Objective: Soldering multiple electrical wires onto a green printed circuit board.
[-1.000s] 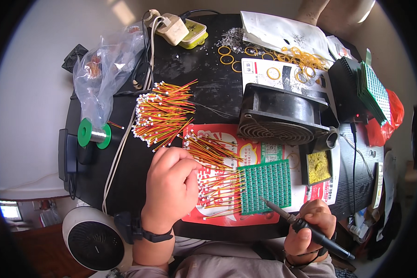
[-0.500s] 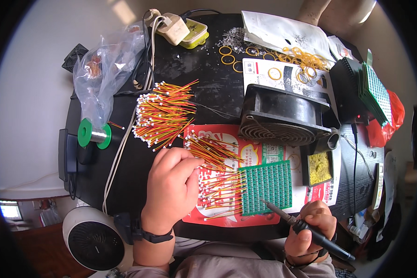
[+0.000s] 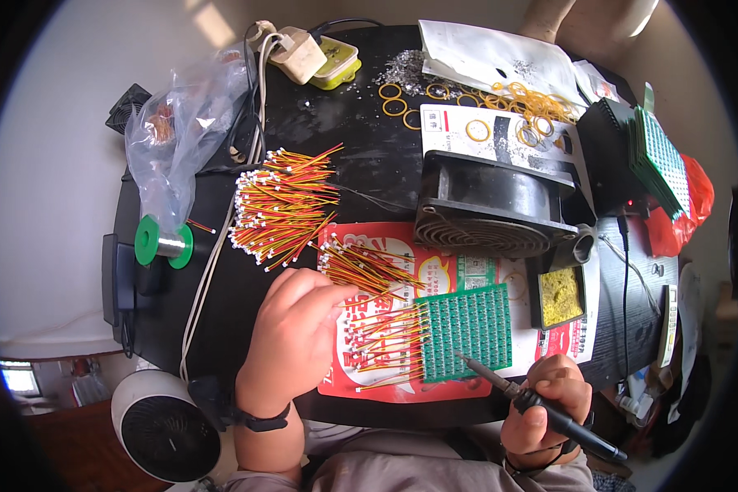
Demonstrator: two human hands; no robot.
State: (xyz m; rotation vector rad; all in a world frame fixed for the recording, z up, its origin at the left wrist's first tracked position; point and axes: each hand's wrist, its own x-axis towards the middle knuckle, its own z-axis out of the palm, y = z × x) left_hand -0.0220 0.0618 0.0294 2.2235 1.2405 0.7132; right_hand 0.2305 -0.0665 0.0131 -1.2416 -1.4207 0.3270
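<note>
My right hand is closed round the handle of a soldering iron. Its metal tip points up and left, over the lower part of a green circuit board. Along the board's left edge runs a row of thin red and yellow wire leads with white connectors at their outer ends. My left hand is pinched beside a small bunch of loose wire leads; a wire lead seems to run from its fingertips, which are partly hidden. Beyond it lies a larger pile of the same leads.
A black fan stands behind the board, with a yellow sponge in a tray to its right. A solder spool stands at left. Rubber bands lie at the back; stacked green boards stand at right.
The whole view has shifted slightly. My left hand has moved a little down and away from the loose bunch, its fingers still pinched. The soldering iron stays over the board.
</note>
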